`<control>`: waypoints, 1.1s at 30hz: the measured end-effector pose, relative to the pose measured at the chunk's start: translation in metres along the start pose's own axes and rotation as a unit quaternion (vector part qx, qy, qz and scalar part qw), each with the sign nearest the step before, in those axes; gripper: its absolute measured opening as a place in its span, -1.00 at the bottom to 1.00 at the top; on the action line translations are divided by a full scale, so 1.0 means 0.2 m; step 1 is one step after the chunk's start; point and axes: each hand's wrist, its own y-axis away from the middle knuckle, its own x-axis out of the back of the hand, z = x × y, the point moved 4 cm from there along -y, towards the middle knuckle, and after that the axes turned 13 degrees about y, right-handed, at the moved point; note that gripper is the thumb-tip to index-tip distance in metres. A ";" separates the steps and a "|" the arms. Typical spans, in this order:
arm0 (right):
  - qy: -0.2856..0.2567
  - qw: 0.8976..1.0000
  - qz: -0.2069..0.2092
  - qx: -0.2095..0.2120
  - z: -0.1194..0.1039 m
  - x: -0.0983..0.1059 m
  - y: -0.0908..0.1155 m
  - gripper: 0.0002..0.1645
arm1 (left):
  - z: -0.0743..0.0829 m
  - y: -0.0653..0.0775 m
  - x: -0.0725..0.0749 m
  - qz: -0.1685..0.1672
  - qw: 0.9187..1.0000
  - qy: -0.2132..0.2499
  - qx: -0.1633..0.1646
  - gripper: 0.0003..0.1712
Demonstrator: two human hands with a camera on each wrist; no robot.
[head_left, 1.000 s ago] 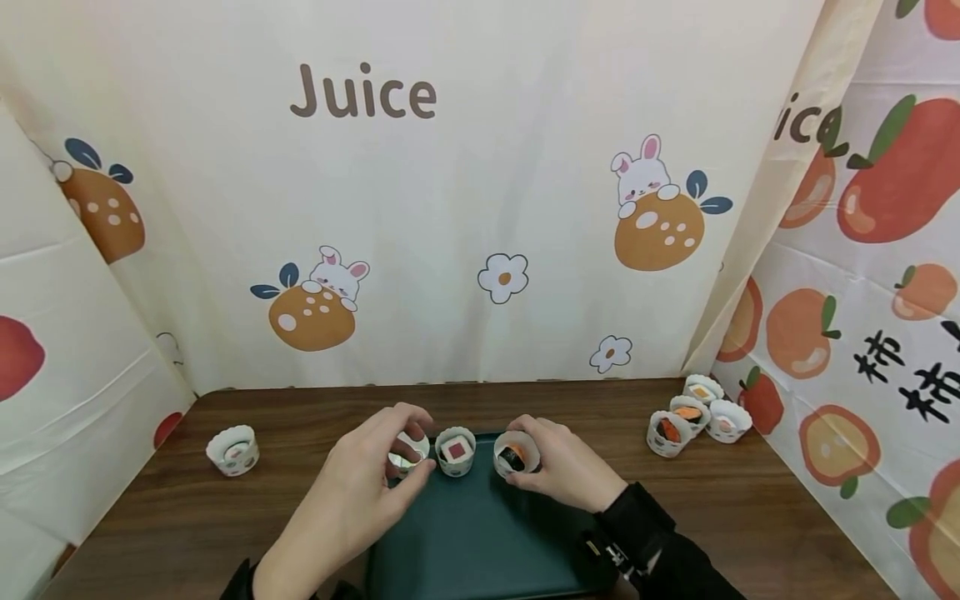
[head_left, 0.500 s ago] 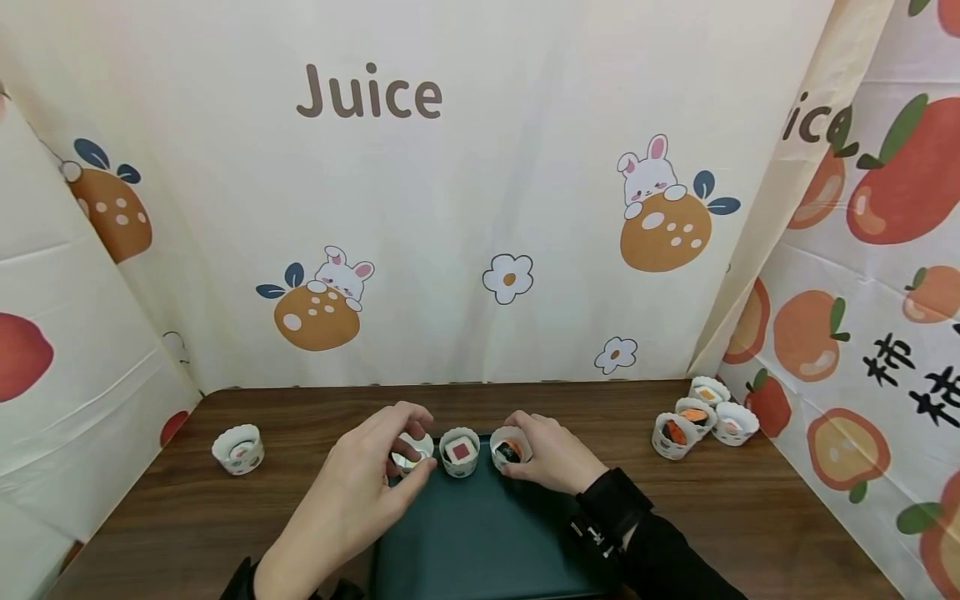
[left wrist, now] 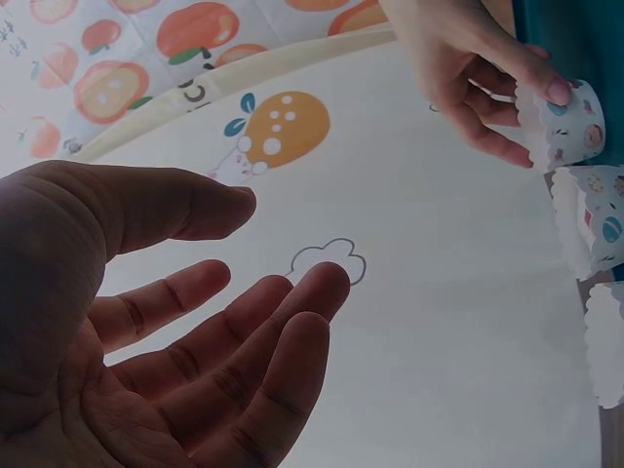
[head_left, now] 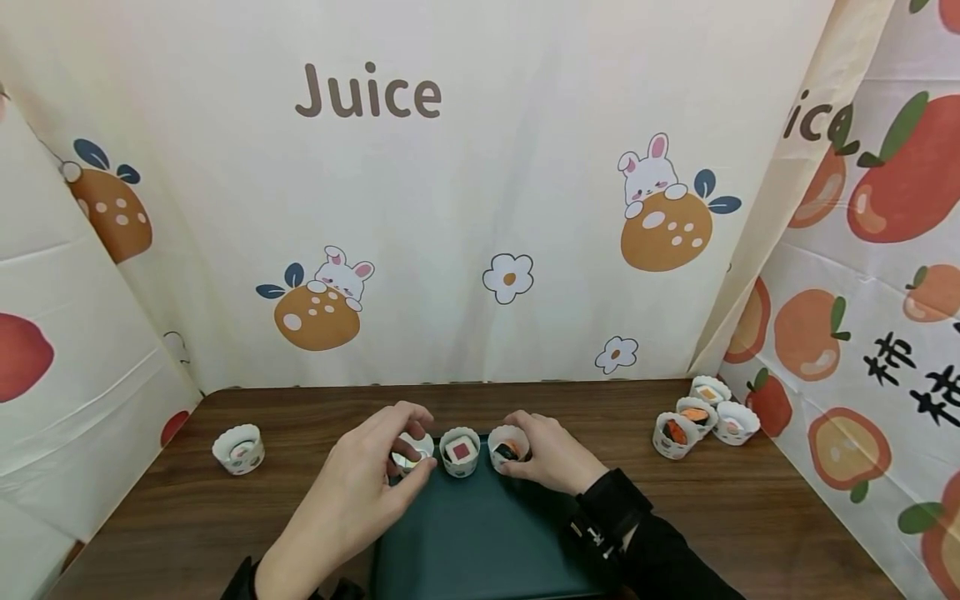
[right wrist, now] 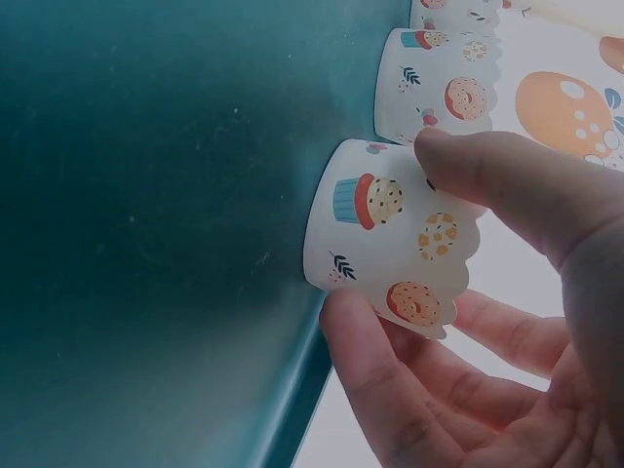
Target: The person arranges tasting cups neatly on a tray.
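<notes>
A dark green tray (head_left: 480,533) bears three scalloped paper cups along its far edge. The right hand (head_left: 551,454) pinches the right cup (head_left: 506,454), which contains sushi-like pieces, orange and dark; in the right wrist view this cup (right wrist: 390,234) is between thumb and fingers. Close beside it is the middle cup (head_left: 460,467), with a white square piece with a red centre. By the left cup (head_left: 422,450), partly covered by it in the head view, hovers the left hand (head_left: 367,475). Its loosely bent fingers hold nothing in the left wrist view.
One paper cup (head_left: 238,450) stands alone on the wooden table (head_left: 150,517) at the left. Several more cups (head_left: 693,417) with sushi-like pieces cluster at the back right. Printed curtains (head_left: 420,208) rise behind and on both sides.
The right hand has shifted left with its cup, narrowing the gap to the middle cup. The left hand has kept nearly the same pose. The head view has turned slightly.
</notes>
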 end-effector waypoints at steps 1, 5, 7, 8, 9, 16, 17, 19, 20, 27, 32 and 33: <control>-0.001 1.000 0.002 0.001 0.00 0.00 0.00 -0.24 | 0.00 0.00 0.00 0.000 1.000 0.001 0.000 -0.56; -0.004 1.000 0.011 0.005 0.00 0.01 0.02 -0.26 | 0.00 0.00 0.00 -0.001 1.000 0.004 0.009 -0.56; -0.003 1.000 0.018 0.009 0.00 0.00 0.02 -0.27 | 0.00 0.00 0.00 -0.001 1.000 0.005 0.013 -0.57; -0.002 1.000 0.021 0.011 0.00 0.00 0.02 -0.28 | 0.00 0.00 0.00 -0.001 1.000 0.006 0.014 -0.57; -0.001 1.000 0.023 0.013 0.00 0.00 0.02 -0.29 | 0.00 0.00 0.00 0.000 1.000 0.007 0.015 -0.57; -0.004 0.999 0.031 0.017 0.02 0.00 0.03 -0.30 | 0.00 0.00 0.00 0.003 1.000 0.003 0.021 -0.57; -0.006 0.999 0.031 0.018 0.02 0.00 0.03 -0.30 | 0.00 0.00 0.00 0.003 1.000 0.001 0.021 -0.57; -0.014 0.999 0.032 0.020 0.03 0.01 0.04 -0.30 | 0.00 0.00 0.00 0.004 1.000 0.000 0.019 -0.57; -0.020 0.999 0.032 0.021 0.03 0.01 0.04 -0.30 | 0.00 0.00 0.00 0.005 1.000 -0.001 0.017 -0.58; -0.051 0.997 0.041 0.032 0.03 0.03 0.06 -0.35 | 0.00 0.00 0.00 0.011 1.000 -0.002 -0.001 -0.59; -0.046 0.997 0.054 0.036 0.04 0.03 0.07 -0.39 | 0.00 -0.01 0.00 0.011 1.000 0.001 -0.004 -0.58; -0.046 0.997 0.055 0.036 0.05 0.02 0.07 -0.39 | 0.00 -0.01 0.00 0.011 1.000 0.002 -0.004 -0.58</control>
